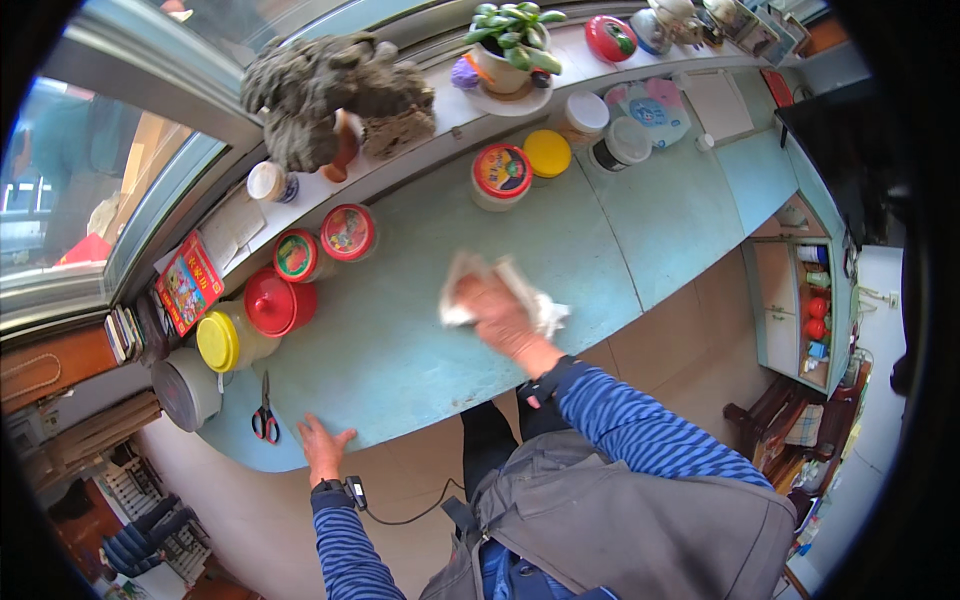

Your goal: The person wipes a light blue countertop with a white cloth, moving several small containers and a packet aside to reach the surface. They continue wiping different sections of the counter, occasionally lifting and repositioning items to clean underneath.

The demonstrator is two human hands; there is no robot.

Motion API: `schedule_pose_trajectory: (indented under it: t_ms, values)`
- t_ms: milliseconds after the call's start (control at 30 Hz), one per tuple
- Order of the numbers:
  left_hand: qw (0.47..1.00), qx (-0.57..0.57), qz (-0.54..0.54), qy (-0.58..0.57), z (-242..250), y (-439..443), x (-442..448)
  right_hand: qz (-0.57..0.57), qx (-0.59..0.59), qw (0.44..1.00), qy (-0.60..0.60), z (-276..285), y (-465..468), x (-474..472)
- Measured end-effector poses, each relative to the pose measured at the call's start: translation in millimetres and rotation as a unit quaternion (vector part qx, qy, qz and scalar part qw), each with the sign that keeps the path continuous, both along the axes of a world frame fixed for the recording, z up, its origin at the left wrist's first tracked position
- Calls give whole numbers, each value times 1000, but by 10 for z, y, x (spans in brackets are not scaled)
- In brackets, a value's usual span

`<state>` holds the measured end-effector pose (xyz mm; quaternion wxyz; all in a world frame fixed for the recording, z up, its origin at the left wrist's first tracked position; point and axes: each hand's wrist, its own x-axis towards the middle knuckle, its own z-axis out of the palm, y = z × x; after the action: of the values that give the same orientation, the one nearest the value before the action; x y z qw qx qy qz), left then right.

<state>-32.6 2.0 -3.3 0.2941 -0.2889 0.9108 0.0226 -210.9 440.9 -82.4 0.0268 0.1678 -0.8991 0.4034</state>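
Blurred by motion, my right hand (495, 311) presses a white cloth (457, 296) onto the middle of the pale blue-green tabletop (397, 360). Part of the cloth sticks out past the wrist side of the hand. My left hand (324, 448) rests on the table's near edge with its fingers apart and nothing in it. A pair of scissors (265, 420) with black and red handles lies just to the left of that hand, blades pointing away from me.
Along the back stand red-lidded jars (349, 232), a red lidded pot (279, 302), a yellow-lidded jar (225, 337) and a grey-lidded tub (184, 386). Farther right are another red-lidded jar (501, 177) and white-lidded jars (621, 142). A potted succulent (510, 45) sits on the windowsill.
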Motion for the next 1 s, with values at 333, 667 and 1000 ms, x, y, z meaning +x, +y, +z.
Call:
schedule_pose_trajectory:
  t_ms: [333,667,1000]
  values:
    - [992,24,-25,118,-122,569,-108,55,21,998,22,102,851,96]
    - [992,84,18,95,-46,1555,-578,-205,17,974,-100,216,976,-1242]
    - [996,84,10,36,-41,1582,-717,-243,-81,951,-174,210,944,-1354]
